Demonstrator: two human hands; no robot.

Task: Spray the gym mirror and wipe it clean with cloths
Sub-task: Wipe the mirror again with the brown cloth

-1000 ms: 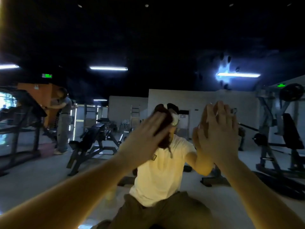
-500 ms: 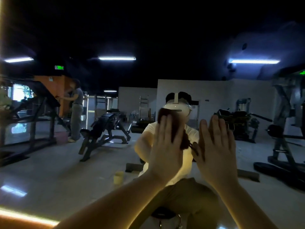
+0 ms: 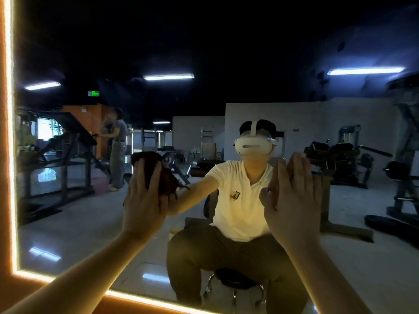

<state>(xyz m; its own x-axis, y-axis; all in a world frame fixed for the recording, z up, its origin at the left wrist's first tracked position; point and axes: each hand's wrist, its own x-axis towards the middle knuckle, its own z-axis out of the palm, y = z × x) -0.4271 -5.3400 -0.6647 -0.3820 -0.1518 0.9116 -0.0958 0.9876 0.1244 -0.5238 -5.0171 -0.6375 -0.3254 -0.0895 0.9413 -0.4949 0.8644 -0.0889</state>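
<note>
The dark red cloth [image 3: 158,175] is mostly hidden under the left hand [image 3: 145,200]. Only its top and right side stick out. The hand lies flat on it with straight fingers and presses it on the mirror [image 3: 204,53], left of the middle. The right hand [image 3: 292,200] is flat on the glass too, with straight fingers held close together. I cannot tell if anything is under its palm. Both arms are cut off at the bottom. The top of the mirror is very dark and hard to make out.

A glowing strip [image 3: 10,132] runs down the mirror's left edge and along its bottom edge (it bends at the near left corner). The cloth is well apart from both edges, with lots of bare glass above it and to its left. The two hands are apart, with glass between them.

In the glass you see a seated person [image 3: 240,200] on a stool [image 3: 235,279] and gym machines [image 3: 335,159] to the right. A standing person [image 3: 119,150] is far to the left, and long ceiling lights [image 3: 169,76] shine above.
</note>
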